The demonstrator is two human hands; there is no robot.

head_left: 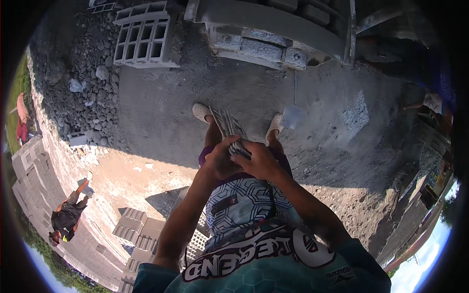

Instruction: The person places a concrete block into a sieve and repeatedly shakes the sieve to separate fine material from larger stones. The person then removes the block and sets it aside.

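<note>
Left hand (221, 160), right hand (261, 160) together (fingers (230, 141) curled), forearms (184, 212) angled inward.

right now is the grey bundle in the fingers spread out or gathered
Part gathered, part spread: the left fingers and right fingers bunch the grey bundle, whose far strands fan apart.

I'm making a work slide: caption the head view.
Left hand and right hand hold a bundle of gray strands, hollow blocks ahead.

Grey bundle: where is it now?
The grey bundle is at the centre of the head view, held by the left hand and right hand, its far end beside the left pale clog.
</note>
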